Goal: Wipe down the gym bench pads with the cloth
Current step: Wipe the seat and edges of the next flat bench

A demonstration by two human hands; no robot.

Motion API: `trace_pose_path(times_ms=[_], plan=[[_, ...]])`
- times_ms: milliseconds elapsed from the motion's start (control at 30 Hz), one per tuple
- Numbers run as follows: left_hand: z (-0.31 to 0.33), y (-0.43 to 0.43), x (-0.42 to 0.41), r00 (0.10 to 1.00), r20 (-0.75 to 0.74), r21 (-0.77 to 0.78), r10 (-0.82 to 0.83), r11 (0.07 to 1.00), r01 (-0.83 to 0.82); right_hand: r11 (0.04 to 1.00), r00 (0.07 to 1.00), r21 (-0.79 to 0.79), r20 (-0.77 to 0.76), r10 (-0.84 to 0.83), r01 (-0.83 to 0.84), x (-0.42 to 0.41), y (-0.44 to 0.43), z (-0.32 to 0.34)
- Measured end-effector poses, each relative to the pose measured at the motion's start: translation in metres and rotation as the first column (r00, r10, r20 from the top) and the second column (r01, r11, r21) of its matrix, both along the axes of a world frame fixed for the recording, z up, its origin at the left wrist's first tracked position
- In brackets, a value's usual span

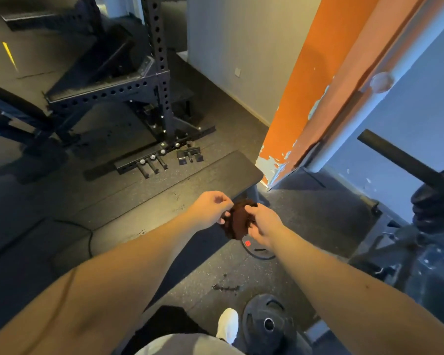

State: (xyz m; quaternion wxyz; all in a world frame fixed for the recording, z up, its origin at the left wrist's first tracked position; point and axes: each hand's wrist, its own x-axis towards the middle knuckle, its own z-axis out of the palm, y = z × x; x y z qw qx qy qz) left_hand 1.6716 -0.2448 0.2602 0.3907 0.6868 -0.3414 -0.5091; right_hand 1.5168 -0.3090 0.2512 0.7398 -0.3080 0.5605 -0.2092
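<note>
Brown cloth (pixel 237 221) sits bunched at ctr of frame, held in the air btwn both hands near the far end of the black bench pad (pixel 144 201). Left hand (pixel 210 208) fingers pinch its left edge; right hand (pixel 263 224) fingers grip the right side. Pad runs from ctr-right down to lower left, w/ pale specks on it. Best bet: fold cloth flat for a wide face, then press down & wipe in long overlapping strokes, end to end.
</note>
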Motion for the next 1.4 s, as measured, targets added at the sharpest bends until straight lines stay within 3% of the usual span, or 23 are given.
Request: trace_pose_path(times_ms=[133, 467, 800, 967, 1133, 1267, 1400], plan=[[-0.007, -0.059, -0.002, 0.995, 0.079, 0.046, 0.067, 0.996, -0.07, 0.999, 0.996, -0.019, -0.078, 0.037, -0.039, -0.001, -0.071, -0.005], [-0.058, -0.156, 0.045, 0.991, 0.038, 0.081, 0.127, 0.988, -0.13, 0.997, 0.98, 0.016, -0.185, 0.074, -0.073, 0.059, -0.167, -0.032], [-0.111, -0.255, 0.075, 0.997, 0.029, 0.083, 0.078, 0.993, -0.08, 0.992, 0.941, -0.003, -0.317, 0.118, -0.125, 0.088, -0.251, -0.059], [-0.127, -0.317, 0.097, 0.973, 0.182, 0.126, -0.141, 0.985, 0.119, 0.984, 0.921, -0.032, -0.36, 0.151, -0.174, 0.093, -0.306, -0.095], [-0.157, -0.385, 0.147, 0.858, 0.374, 0.219, -0.352, 0.933, 0.287, 0.968, 0.903, -0.046, -0.373, 0.212, -0.247, 0.102, -0.384, -0.16], [-0.196, -0.418, 0.183, 0.79, 0.52, 0.229, -0.324, 0.944, 0.237, 0.896, 0.805, -0.153, -0.52, 0.287, -0.418, 0.102, -0.438, -0.222], [-0.282, -0.434, 0.189, 0.757, 0.576, 0.219, -0.308, 0.951, 0.219, 0.829, 0.762, -0.244, -0.578, 0.292, -0.503, 0.099, -0.466, -0.303]])
